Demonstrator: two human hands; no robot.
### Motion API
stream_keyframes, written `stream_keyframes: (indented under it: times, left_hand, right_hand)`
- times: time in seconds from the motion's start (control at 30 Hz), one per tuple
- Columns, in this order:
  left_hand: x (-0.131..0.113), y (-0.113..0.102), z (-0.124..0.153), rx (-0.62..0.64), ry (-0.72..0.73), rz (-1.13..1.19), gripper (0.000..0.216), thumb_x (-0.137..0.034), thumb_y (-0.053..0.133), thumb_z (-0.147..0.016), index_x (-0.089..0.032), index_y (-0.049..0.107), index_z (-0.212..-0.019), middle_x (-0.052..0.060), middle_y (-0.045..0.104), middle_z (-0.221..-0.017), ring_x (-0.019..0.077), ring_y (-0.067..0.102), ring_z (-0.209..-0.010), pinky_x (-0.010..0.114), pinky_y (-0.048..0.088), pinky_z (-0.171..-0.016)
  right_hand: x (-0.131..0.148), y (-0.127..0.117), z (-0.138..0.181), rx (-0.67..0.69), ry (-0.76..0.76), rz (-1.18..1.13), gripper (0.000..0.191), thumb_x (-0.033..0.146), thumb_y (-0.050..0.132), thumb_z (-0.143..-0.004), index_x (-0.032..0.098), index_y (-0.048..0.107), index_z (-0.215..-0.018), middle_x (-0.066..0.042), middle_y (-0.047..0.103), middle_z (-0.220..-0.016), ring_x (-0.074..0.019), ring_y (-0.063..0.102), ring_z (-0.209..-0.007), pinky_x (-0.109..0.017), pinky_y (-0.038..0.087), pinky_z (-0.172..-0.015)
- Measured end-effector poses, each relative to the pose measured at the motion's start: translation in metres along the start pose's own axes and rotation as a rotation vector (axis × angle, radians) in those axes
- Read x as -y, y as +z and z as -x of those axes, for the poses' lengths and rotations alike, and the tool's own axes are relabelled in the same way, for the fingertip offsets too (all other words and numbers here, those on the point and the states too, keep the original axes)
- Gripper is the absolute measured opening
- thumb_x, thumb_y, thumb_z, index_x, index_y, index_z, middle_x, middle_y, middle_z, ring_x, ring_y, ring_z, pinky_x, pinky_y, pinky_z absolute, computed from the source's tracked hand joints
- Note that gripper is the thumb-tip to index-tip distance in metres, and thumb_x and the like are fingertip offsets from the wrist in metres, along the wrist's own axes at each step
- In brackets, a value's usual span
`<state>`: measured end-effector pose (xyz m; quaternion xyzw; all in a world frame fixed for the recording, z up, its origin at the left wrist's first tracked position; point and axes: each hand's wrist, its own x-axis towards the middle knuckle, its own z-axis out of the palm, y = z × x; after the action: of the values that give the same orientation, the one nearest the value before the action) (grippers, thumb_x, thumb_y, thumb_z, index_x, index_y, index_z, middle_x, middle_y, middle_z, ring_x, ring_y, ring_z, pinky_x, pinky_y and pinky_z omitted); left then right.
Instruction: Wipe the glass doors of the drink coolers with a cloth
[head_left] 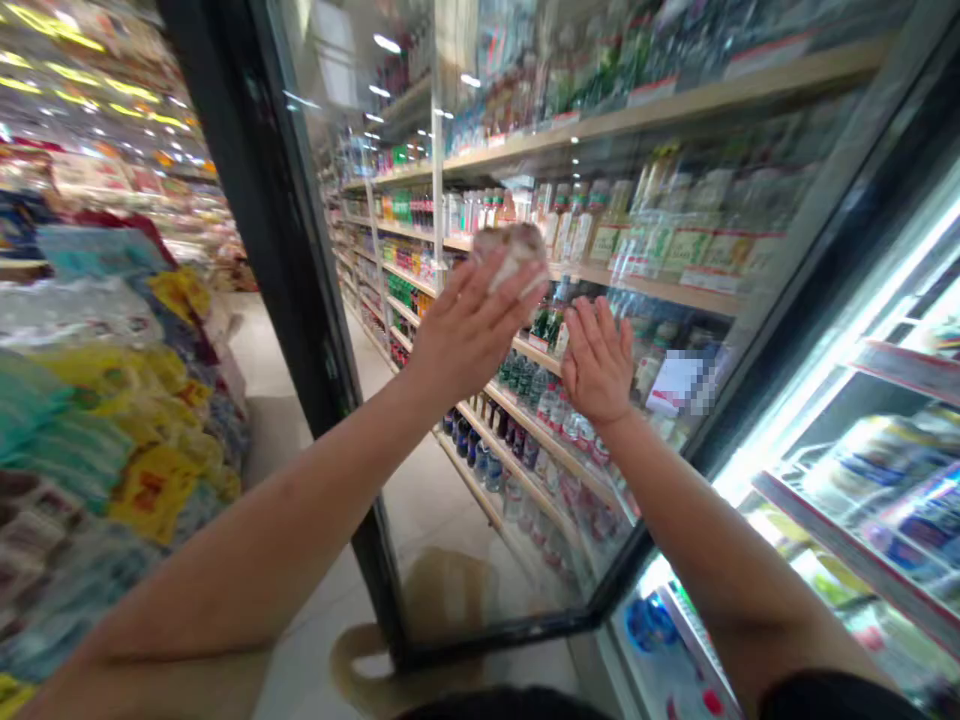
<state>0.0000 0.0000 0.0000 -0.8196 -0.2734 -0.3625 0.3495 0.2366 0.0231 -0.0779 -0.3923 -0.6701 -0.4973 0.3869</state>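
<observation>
A glass door (pixel 465 540) with a black frame stands swung out in front of me. My left hand (pixel 469 325) presses a crumpled whitish cloth (pixel 517 240) flat against the pane, fingers laid over it and pointing up to the right. The cloth's lower part is hidden under those fingers. To the right and slightly lower, my right hand (pixel 598 360) lies with its palm on the same glass, fingers stretched upward and holding nothing. A pale sticker or card (pixel 673 382) shows on the pane beside it, partly pixelated.
Lit fridge shelves (pixel 832 540) with packaged goods stand open at the right. Shelves of bottles (pixel 555 400) show in the glass. At left, a heap of yellow and green packages (pixel 142 430) borders the tiled floor (pixel 270 430). The black door frame (pixel 300 240) slants down beside it.
</observation>
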Motion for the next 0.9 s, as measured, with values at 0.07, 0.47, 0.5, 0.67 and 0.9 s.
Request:
stream_keyframes:
  times: [0.07,0.47,0.5,0.67,0.9]
  left_hand:
    - [0.025,-0.02,-0.005,-0.126,-0.179,-0.036,0.059,-0.028,0.044,-0.102,-0.028,0.031,-0.159,0.0,0.027,-0.167,0.0284,0.007,-0.158,0.058,0.012,-0.129]
    - [-0.006,0.014,0.073,-0.087,-0.07,-0.208,0.058,-0.022,0.05,-0.1,-0.027,0.037,-0.156,0.0,0.035,-0.163,0.0258,0.007,-0.157,0.047,0.012,-0.131]
    - [-0.002,0.01,0.063,-0.12,-0.15,-0.211,0.059,-0.023,0.049,-0.1,-0.025,0.035,-0.157,0.002,0.032,-0.164,0.0279,0.005,-0.157,0.051,0.013,-0.13]
    - [-0.025,0.025,0.038,-0.215,-0.268,-0.203,0.06,-0.022,0.048,-0.1,-0.018,0.032,-0.158,0.008,0.03,-0.165,0.0301,-0.004,-0.157,0.056,0.012,-0.129]
    - [-0.04,0.037,0.05,-0.121,-0.133,-0.264,0.062,-0.024,0.053,-0.099,-0.024,0.034,-0.158,0.001,0.032,-0.165,0.025,0.005,-0.158,0.045,0.008,-0.132]
  right_hand:
    - [-0.003,-0.001,0.014,0.029,0.246,0.019,0.067,0.034,0.032,-0.103,0.018,0.007,-0.164,-0.014,0.028,-0.167,-0.0256,0.015,-0.158,-0.054,0.014,-0.127]
    - [-0.002,0.014,0.08,-0.038,0.571,-0.029,0.066,0.04,0.025,-0.105,0.017,0.004,-0.163,-0.022,0.022,-0.167,-0.0316,0.013,-0.158,-0.068,0.024,-0.12]
    - [-0.002,0.014,0.08,-0.048,0.569,-0.034,0.066,0.04,0.026,-0.105,0.017,0.005,-0.163,-0.022,0.023,-0.167,-0.0317,0.014,-0.158,-0.067,0.024,-0.12]
    - [-0.002,0.012,0.085,-0.12,0.519,-0.071,0.063,0.032,0.03,-0.104,0.017,0.014,-0.163,-0.021,0.031,-0.164,-0.0312,0.02,-0.156,-0.066,0.026,-0.121]
    - [-0.004,0.008,0.091,-0.203,0.45,-0.119,0.061,0.023,0.039,-0.101,0.015,0.026,-0.16,-0.021,0.038,-0.161,-0.0336,0.028,-0.153,-0.062,0.029,-0.12]
